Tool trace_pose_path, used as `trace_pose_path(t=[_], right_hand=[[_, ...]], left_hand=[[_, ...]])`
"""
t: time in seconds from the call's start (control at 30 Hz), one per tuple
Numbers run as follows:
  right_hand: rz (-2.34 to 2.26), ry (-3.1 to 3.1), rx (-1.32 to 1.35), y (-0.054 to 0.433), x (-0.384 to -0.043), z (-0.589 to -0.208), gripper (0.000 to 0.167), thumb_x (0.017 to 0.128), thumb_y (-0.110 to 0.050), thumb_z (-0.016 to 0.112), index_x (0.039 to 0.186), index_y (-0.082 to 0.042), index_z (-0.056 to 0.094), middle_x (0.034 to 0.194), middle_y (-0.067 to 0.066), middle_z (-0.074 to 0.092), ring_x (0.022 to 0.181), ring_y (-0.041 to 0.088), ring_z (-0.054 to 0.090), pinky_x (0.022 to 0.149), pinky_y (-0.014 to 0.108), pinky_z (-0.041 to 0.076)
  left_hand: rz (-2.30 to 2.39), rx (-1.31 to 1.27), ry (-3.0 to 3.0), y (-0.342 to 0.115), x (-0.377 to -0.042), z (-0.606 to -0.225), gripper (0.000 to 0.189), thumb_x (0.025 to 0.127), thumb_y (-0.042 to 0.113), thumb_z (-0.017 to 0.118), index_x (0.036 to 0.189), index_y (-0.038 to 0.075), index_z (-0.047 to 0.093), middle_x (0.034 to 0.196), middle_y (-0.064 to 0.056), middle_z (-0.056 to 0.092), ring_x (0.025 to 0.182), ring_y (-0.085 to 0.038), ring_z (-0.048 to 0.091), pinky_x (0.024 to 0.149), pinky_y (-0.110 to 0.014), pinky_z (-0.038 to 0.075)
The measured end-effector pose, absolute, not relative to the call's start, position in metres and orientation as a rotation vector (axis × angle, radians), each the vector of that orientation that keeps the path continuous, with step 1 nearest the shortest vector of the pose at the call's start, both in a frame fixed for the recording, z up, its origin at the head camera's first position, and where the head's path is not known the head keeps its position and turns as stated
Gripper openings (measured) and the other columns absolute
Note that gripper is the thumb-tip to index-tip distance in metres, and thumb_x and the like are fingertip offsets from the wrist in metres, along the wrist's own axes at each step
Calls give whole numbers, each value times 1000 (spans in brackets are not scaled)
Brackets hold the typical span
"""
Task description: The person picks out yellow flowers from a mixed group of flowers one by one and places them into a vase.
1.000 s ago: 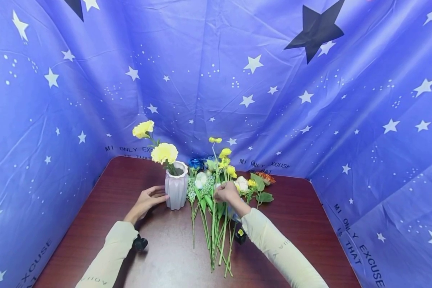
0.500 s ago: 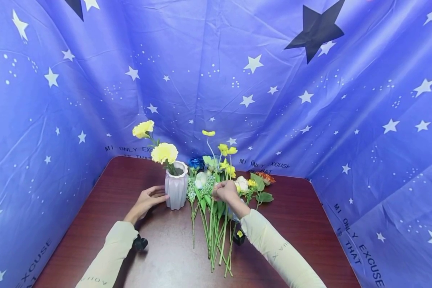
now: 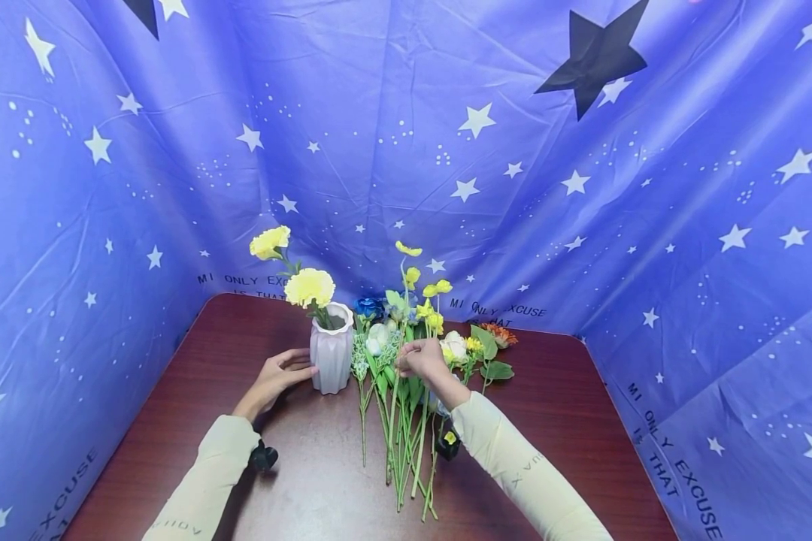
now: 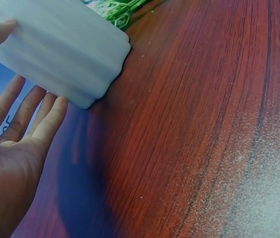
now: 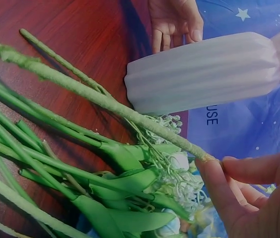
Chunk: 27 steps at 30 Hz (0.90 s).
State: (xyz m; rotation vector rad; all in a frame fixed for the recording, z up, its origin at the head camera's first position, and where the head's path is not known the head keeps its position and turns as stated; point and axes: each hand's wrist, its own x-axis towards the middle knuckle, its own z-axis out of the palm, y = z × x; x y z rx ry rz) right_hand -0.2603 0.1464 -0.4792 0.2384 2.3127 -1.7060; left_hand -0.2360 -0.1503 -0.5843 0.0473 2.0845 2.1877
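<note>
The stem point(image 5: 115, 110) I'm pinching between the thumb and fingertips of my right hand point(image 3: 422, 359) is long, pale green and a little knobbly. It is to the right of the vase point(image 3: 331, 361), near it but apart, with yellow blooms point(image 3: 409, 249) above my grip.

The vase is pale lilac-grey, fluted and upright, its rim wavy. Two frilly yellow flowers point(image 3: 310, 288) lean out of it leftward. On its left side I have my left hand point(image 3: 277, 379), fingers loosely extended, thumb and fingertips laid against it.

Right of the vase the table point(image 3: 548, 421) carries a heap: fine green sprigs point(image 3: 359, 359) just beside it, a white tulip point(image 3: 379, 340), a dark blue rose point(image 3: 368, 306), and farther off an orange flower point(image 3: 501, 335). The sprigs and tulip lie between the vase and my right hand, which hides part of the heap.

Over my head I see into the vase's mouth; from my left wrist I see my fingertips at its lower edge. My right wrist view shows the stem crossing above broad green leaves point(image 5: 130, 191), with its lower end cut off by the frame.
</note>
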Motion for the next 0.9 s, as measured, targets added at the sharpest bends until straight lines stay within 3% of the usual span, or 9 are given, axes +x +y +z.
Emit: trace_pose_path(t=[0.27, 0.57, 0.9], right_hand=[[-1770, 2080, 336, 156, -266, -484, 30, 89, 15, 66, 119, 18, 64, 92, 26, 75, 66, 17, 73, 65, 25, 63], [-1802, 1853, 411, 162, -272, -492, 39, 96, 11, 59, 135, 16, 55, 83, 9, 77, 68, 12, 71, 73, 25, 64], [-1792, 1827, 389, 163, -273, -491, 39, 98, 10, 57, 137, 14, 53, 81, 7, 75, 72, 13, 71, 79, 28, 64]], left_hand=[[2180, 59, 2089, -152, -237, -586, 59, 89, 8, 77, 139, -11, 52, 136, -30, 59, 115, -16, 65, 93, -20, 56], [2175, 63, 2099, -152, -237, -586, 59, 89, 8, 77, 139, -11, 52, 136, -31, 59, 117, -19, 64, 93, -19, 56], [2161, 54, 2117, -151, -237, -586, 59, 89, 10, 78, 139, -10, 53, 137, -31, 59, 121, -25, 63, 92, -19, 56]])
